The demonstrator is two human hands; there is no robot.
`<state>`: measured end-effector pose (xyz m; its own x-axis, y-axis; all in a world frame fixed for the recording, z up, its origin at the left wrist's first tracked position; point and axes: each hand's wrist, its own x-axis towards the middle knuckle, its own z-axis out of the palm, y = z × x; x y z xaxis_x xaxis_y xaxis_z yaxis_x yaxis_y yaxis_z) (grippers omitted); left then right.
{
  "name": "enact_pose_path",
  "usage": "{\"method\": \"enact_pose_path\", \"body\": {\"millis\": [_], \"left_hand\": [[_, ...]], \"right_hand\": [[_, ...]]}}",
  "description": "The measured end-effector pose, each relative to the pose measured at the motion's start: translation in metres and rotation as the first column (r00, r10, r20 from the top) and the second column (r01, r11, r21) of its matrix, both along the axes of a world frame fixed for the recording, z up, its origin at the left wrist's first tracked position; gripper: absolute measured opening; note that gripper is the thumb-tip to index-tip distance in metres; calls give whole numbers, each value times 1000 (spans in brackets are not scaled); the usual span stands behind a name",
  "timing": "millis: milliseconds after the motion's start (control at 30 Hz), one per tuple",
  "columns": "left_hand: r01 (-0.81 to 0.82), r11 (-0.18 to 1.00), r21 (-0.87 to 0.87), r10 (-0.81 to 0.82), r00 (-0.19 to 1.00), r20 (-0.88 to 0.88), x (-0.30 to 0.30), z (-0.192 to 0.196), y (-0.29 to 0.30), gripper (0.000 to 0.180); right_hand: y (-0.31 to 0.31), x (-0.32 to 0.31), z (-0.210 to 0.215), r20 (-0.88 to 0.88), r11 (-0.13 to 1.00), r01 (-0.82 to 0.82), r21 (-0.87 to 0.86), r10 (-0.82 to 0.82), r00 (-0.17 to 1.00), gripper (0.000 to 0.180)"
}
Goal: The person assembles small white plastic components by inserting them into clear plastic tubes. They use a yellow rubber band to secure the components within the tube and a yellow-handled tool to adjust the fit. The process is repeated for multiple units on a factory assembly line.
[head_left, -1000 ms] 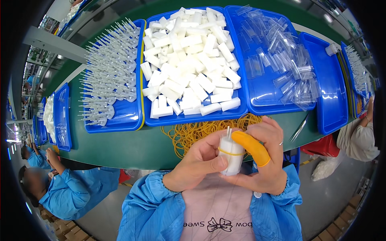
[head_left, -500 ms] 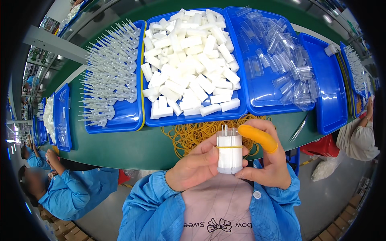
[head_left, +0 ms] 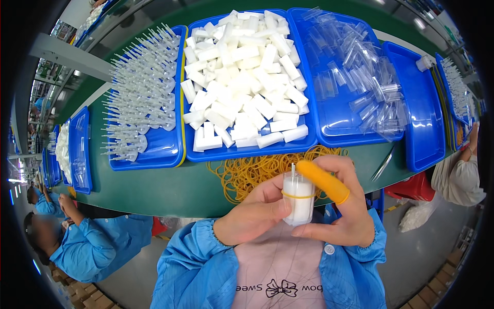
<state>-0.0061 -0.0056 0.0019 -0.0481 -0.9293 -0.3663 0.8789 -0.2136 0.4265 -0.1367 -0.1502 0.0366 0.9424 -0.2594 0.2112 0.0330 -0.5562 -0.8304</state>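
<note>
In front of my chest is a small upright bundle (head_left: 300, 207) of white foam blocks and clear plastic pieces, with a yellow rubber band around its middle. A thin white stem pokes out of its top. My left hand (head_left: 252, 216) is closed on the bundle's left side, thumb across the front. With my right hand (head_left: 352, 219) I hold it from the right: the index finger, in an orange finger cot (head_left: 324, 181), lies at the top edge, and the thumb is at the base. Just beyond the hands lies a pile of yellow rubber bands (head_left: 234, 177).
Blue trays line the green table (head_left: 149, 193): one with white stemmed parts (head_left: 141, 87), one with white foam blocks (head_left: 242, 77), one with clear plastic pieces (head_left: 360, 77). Tweezers (head_left: 384, 164) lie at right. A co-worker in blue (head_left: 98, 244) sits at left.
The bundle has turned in my fingers and shifted slightly right. Its top now shows one stem where several showed before. My left thumb has moved onto its front.
</note>
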Motion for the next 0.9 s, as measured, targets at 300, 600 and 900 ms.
{"method": "enact_pose_path", "body": {"millis": [300, 600, 900], "left_hand": [[-69, 993, -91, 72, 997, 29, -8, -15, 0, 67], [11, 1000, -22, -11, 999, 44, 1, 2, 2, 70], [-41, 997, -63, 54, 977, 207, -11, 6, 1, 69]], "right_hand": [[8, 2, 6, -10, 973, 79, -216, -83, 996, 68], [6, -4, -8, 148, 995, 80, 52, -87, 985, 74], [-19, -11, -13, 56, 927, -182, 327, 174, 983, 58]]}}
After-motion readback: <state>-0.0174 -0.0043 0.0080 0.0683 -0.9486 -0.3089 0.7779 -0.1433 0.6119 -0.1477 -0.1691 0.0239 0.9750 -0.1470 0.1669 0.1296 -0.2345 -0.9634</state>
